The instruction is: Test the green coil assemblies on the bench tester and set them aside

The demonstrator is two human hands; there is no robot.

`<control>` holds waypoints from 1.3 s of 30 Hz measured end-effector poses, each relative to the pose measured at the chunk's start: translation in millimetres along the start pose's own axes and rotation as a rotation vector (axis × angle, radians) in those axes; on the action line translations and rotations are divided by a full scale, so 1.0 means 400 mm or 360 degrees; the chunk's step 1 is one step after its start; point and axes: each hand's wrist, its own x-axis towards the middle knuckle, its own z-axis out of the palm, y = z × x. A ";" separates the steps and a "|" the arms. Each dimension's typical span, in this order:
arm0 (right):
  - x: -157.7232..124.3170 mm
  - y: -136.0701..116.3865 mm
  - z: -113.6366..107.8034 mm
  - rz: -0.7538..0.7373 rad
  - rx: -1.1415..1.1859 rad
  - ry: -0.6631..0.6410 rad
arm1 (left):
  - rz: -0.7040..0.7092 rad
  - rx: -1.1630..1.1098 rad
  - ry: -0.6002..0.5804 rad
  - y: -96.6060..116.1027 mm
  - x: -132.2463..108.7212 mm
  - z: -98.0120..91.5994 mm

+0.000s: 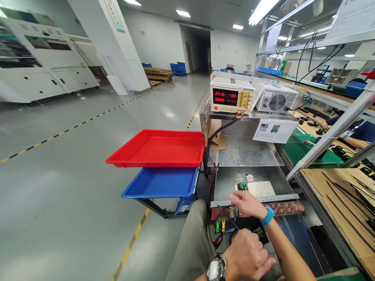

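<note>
My left hand [247, 253], with a watch on its wrist, is closed into a fist low in front of me. What it holds, if anything, is hidden behind the knuckles. Just beyond it is a dark item with green parts [259, 234], partly covered. My right hand [246, 203], wearing a blue wristband, is above the brown terminal strip [283, 207], fingers curled together and slightly blurred. Anything in its fingertips cannot be made out. Below it sit a small metal fitting [233, 212] and green and yellow connectors [221, 225]. Red and black clips [217, 242] hang nearby.
A lit power supply [233, 95] and a grey fan unit [277, 98] stand on the metal rack. In its drawer lies a pale plate with a green round part [242, 186]. Red [158, 148] and blue [164, 181] trays are left. Cables lie on the right-hand bench [322, 183]; a co-worker sits beyond.
</note>
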 end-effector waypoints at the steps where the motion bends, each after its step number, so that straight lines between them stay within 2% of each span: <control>1: -0.027 -0.005 0.018 -0.0104 0.0269 -0.0199 | 0.0071 -0.0071 -0.0043 -0.001 0.001 0.031; 3: -0.078 -0.004 0.049 -0.0210 0.0821 -0.0433 | 0.0185 -0.0238 -0.0102 0.000 -0.009 0.077; 5: -0.121 0.008 0.067 -0.0197 0.1134 -0.0344 | 0.0222 -0.0436 -0.0080 0.002 -0.033 0.088; 6: -0.140 0.016 0.071 -0.0189 0.1201 -0.0233 | 0.0159 -0.0533 0.0018 0.003 -0.047 0.078; 7: -0.157 0.024 0.073 -0.0192 0.1248 -0.0144 | 0.0014 -0.0621 0.0175 0.002 -0.060 0.061; 8: -0.172 0.032 0.075 -0.0198 0.1288 -0.0095 | -0.0225 -0.0691 0.0377 -0.001 -0.072 0.038; 10: -0.197 0.043 0.082 -0.0190 0.1351 -0.0070 | -0.0871 -0.0758 0.0779 -0.018 -0.086 -0.012; 11: -0.206 0.046 0.089 -0.0180 0.1374 -0.0075 | -0.1165 -0.0784 0.0884 -0.031 -0.089 -0.033; 12: -0.213 0.047 0.098 -0.0171 0.1393 -0.0088 | -0.1385 -0.0831 0.0900 -0.046 -0.091 -0.050; 14: -0.220 0.045 0.120 -0.0162 0.1412 -0.0116 | -0.1587 -0.0994 0.0767 -0.076 -0.092 -0.070; 17: -0.225 0.039 0.155 -0.0132 0.1376 -0.0094 | -0.1617 -0.1228 0.0504 -0.109 -0.105 -0.078; 20: -0.244 0.034 0.177 -0.0101 0.1122 0.0160 | -0.1679 -0.1293 0.0287 -0.123 -0.135 -0.095; 23: -0.279 0.027 0.183 -0.0228 0.0631 0.0363 | -0.1689 -0.1339 0.0024 -0.126 -0.171 -0.130; 26: -0.308 0.022 0.176 -0.0494 0.0351 0.0234 | -0.1692 -0.1609 -0.0271 -0.130 -0.201 -0.167; 29: -0.313 0.018 0.169 -0.0670 0.0464 -0.0002 | -0.1673 -0.2193 -0.0594 -0.136 -0.223 -0.186; 31: -0.303 0.017 0.171 -0.0709 0.0639 -0.0129 | -0.1642 -0.2483 -0.0722 -0.137 -0.236 -0.183; 32: -0.295 0.017 0.176 -0.0705 0.0717 -0.0169 | -0.1628 -0.2563 -0.0731 -0.137 -0.242 -0.177; 34: -0.277 0.017 0.189 -0.0647 0.0830 -0.0168 | -0.1638 -0.2635 -0.0623 -0.134 -0.257 -0.157; 39: -0.234 0.015 0.213 -0.0436 0.0887 0.0084 | -0.1811 -0.2562 -0.0090 -0.127 -0.290 -0.109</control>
